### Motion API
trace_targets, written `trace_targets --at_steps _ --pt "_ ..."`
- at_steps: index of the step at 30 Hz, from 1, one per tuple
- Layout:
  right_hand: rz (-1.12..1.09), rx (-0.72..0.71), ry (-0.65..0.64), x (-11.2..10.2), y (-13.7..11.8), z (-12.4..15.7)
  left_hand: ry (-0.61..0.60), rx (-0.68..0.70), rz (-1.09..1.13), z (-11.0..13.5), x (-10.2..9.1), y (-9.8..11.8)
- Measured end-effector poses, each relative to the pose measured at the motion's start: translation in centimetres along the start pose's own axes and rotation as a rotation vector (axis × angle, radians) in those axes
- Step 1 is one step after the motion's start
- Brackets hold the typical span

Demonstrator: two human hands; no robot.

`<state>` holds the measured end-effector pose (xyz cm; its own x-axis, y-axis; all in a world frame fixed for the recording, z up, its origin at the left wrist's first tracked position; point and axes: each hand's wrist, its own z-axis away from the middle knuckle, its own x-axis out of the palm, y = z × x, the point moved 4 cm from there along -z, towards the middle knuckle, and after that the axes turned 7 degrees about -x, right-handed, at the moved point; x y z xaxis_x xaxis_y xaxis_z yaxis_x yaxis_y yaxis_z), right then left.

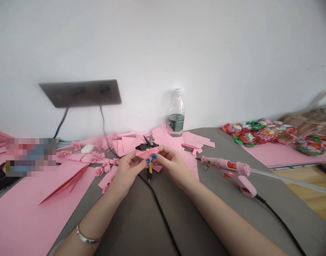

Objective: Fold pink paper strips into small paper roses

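Observation:
A small folded piece of pink paper (147, 153) is pinched between my two hands above the grey table. My left hand (128, 170) grips its left side with thumb and fingers. On its right side my right hand (171, 163) does the same, the two thumbs close together. Behind and below the paper lies a pair of black-and-yellow pliers or snips (150, 170), partly covered by my hands. Cut pink paper pieces (191, 161) are spread around and behind my hands. Several small pink paper roses (99, 171) lie just left of my left hand.
A pink hot glue gun (232, 170) with a lit red light and a black cord rests at right. A clear bottle (177, 115) stands by the wall. Colourful paper flowers (261, 131) lie far right, large pink sheets (45, 209) at left. A black cable (160, 209) crosses the table.

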<state>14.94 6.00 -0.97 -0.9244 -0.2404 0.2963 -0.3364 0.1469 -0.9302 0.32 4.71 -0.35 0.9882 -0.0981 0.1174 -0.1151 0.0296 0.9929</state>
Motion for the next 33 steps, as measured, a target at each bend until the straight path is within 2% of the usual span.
trace_targets --at_steps 5,12,17,21,26,33 --pt "-0.007 0.024 -0.016 0.12 -0.09 0.15 -0.039 -0.046 0.068 -0.06 0.08 -0.22" --pt "0.053 0.049 -0.055 0.07 0.01 0.25 -0.01 -0.012 -0.02 -0.05 -0.26 -0.09" --pt "0.088 0.017 -0.077 0.08 0.07 0.17 -0.039 -0.031 -0.034 -0.06 0.01 0.14" --pt "0.146 -0.022 -0.159 0.55 -0.09 0.23 -0.026 -0.04 -0.051 -0.2 -0.08 0.02" --pt "0.218 -0.114 -0.224 0.87 -0.77 0.31 -0.099 -0.089 -0.01 0.07 0.14 -0.25" --pt "0.216 -0.153 -0.199 0.93 -0.71 0.4 -0.084 0.037 -0.195 -0.1 -0.33 0.13"
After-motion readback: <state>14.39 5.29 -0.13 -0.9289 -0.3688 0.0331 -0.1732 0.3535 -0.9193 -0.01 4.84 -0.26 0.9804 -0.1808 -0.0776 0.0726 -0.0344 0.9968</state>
